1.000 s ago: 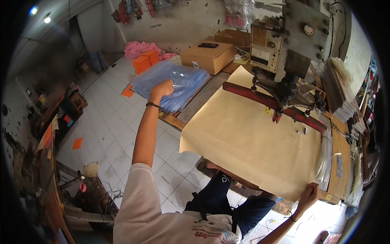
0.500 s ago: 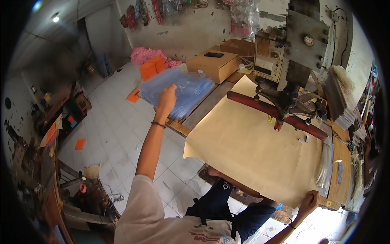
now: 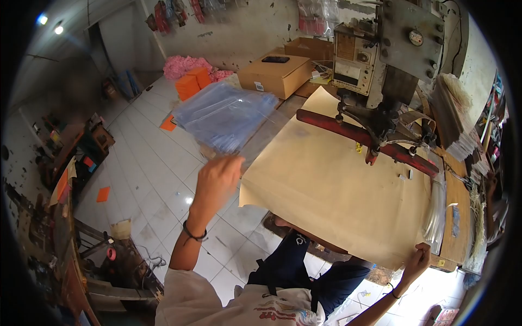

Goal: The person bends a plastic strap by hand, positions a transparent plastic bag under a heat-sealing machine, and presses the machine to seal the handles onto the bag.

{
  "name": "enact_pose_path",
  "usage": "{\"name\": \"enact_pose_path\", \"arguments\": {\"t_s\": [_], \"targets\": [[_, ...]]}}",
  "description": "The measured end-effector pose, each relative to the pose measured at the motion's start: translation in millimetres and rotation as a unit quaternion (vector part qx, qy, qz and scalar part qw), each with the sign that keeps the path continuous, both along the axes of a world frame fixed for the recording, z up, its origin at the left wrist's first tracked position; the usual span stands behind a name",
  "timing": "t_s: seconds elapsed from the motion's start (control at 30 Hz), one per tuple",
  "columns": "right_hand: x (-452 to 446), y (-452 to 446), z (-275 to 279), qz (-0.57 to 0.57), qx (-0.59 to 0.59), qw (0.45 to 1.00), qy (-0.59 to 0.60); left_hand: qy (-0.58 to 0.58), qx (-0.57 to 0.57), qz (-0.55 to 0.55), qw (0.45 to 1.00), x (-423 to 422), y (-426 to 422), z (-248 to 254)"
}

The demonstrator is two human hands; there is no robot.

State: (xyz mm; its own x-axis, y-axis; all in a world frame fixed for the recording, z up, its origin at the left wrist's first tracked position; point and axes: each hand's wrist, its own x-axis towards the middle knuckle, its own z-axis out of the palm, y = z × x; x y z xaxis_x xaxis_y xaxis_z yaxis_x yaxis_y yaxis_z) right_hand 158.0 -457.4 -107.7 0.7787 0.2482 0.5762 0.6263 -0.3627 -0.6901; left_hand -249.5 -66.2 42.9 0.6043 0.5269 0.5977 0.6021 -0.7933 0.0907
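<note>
My left hand is closed between the pile and the paper, slightly blurred. A thin clear plastic sheet seems to run from its fingers past the right side of a pile of bluish clear plastic sheets. A large tan paper sheet covers the worktable below a press with a long red bar. At the paper's front right corner, my right hand is curled closed against the edge; whatever its fingers hold is hidden. Small yellow bits and two small pale pieces lie on the paper.
Behind the pile stand a cardboard box with a black phone on it and orange stacks. A control unit stands beside the press. Clear strips lie along the table's right side. Orange pieces lie on the tiled floor.
My left hand has come back from the plastic pile toward my body, apparently drawing a clear sheet along. My right hand stays at the paper's corner. The view has shifted slightly.
</note>
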Motion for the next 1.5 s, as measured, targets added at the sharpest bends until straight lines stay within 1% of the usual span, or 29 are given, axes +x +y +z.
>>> {"name": "enact_pose_path", "arguments": {"t_s": [0.1,0.13,0.17,0.2,0.23,0.27,0.3,0.33,0.43,0.53,0.63,0.73,0.83,0.87,0.97,1.13,1.17,1.27,1.37,1.5], "targets": [[-24.4,36.0,28.3,0.068,0.045,0.994,-0.076,-0.026,0.049,-0.089,0.994,4.8,-22.0,-26.3],[-39.8,52.3,48.1,0.118,0.032,0.991,-0.052,-0.018,0.029,-0.11,0.993,7.4,-32.4,-31.4],[-61.9,71.9,76.6,0.172,0.007,0.983,-0.056,-0.01,0.009,-0.132,0.991,11.0,-42.8,-34.3],[-74.2,90.0,88.3,0.25,0.011,0.968,-0.027,-0.002,-0.009,-0.154,0.988,14.7,-50.8,-36.8],[-88.2,107.7,102.8,0.308,-0.021,0.951,0.022,0.0,-0.032,-0.184,0.982,18.0,-55.4,-42.7],[-92.8,125.1,110.2,0.375,-0.074,0.923,-0.031,0.0,-0.053,-0.212,0.976,21.3,-57.1,-51.0],[-102.2,141.3,116.1,0.419,-0.114,0.9,-0.028,0.0,-0.073,-0.24,0.968,23.8,-57.6,-57.2],[-104.5,155.9,121.3,0.452,-0.18,0.871,-0.07,0.004,-0.083,-0.258,0.962,25.4,-57.9,-60.1],[-103.2,193.7,108.4,0.487,-0.229,0.831,-0.144,0.009,-0.082,-0.268,0.96,28.6,-45.3,-70.7],[-92.3,214.6,86.0,0.481,-0.292,0.79,-0.245,0.012,-0.09,-0.217,0.972,28.2,-22.5,-84.2],[-82.5,225.4,85.5,0.493,-0.273,0.778,-0.277,-0.039,-0.182,-0.166,0.968,33.3,-11.7,-89.7],[-65.0,238.8,85.6,0.504,-0.253,0.782,-0.266,-0.065,-0.267,-0.164,0.947,37.7,6.4,-89.1],[-58.9,244.1,90.3,0.504,-0.247,0.8,-0.213,-0.012,-0.341,-0.21,0.916,34.3,26.6,-72.0],[-57.2,244.7,88.5,0.507,-0.24,0.805,-0.192,0.006,-0.352,-0.211,0.912,34.4,35.5,-73.8],[-50.1,246.1,82.5,0.517,-0.22,0.814,-0.145,0.025,-0.372,-0.184,0.909,40.5,43.8,-66.3],[-41.9,243.1,86.4,0.533,-0.207,0.814,-0.099,0.005,-0.358,-0.184,0.915,52.1,47.6,-67.0],[-40.8,242.5,88.4,0.536,-0.205,0.812,-0.101,-0.003,-0.354,-0.188,0.916,53.6,47.4,-68.3],[-38.9,240.8,90.2,0.547,-0.196,0.808,-0.099,0.027,-0.348,-0.17,0.922,55.4,44.0,-64.6],[-35.5,238.2,90.1,0.553,-0.192,0.806,-0.089,0.025,-0.349,-0.207,0.914,54.6,50.0,-65.2],[-32.3,242.2,86.8,0.561,-0.188,0.803,-0.063,0.067,-0.39,-0.214,0.893,51.3,65.4,-61.0]]}}
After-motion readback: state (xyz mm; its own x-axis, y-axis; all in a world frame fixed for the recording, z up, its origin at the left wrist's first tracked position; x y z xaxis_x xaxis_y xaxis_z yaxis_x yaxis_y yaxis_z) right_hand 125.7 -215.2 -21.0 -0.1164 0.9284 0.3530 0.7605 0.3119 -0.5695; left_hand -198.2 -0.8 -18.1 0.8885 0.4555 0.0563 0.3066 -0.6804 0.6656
